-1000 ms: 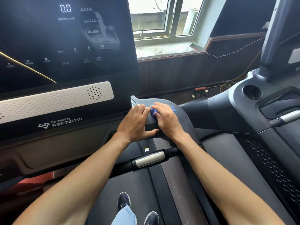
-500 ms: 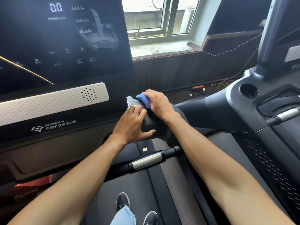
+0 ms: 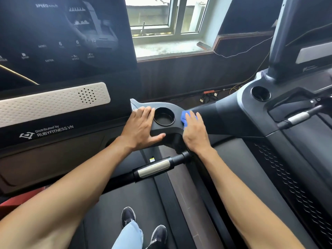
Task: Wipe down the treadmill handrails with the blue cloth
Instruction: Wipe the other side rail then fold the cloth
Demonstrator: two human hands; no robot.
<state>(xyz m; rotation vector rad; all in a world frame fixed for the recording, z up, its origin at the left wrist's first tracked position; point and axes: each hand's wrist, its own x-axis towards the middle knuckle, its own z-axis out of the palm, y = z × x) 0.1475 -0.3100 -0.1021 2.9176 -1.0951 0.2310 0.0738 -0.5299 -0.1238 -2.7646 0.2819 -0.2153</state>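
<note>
The left hand (image 3: 142, 128) lies flat, fingers straight, on the left end of the handrail arm (image 3: 208, 114), beside the cup holder (image 3: 164, 116). Right of the holder, the right hand (image 3: 195, 133) presses the blue cloth (image 3: 184, 117) onto the arm with flat fingers.

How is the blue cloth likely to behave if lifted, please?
Probably floppy: the blue cloth bunches under the right hand. Likely light, as the hand nearly covers it. It may slide easily on the smooth plastic housing.

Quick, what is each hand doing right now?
Left hand: open, resting flat beside the cup holder.
Right hand: open, pressing the blue cloth onto the handrail.
</note>
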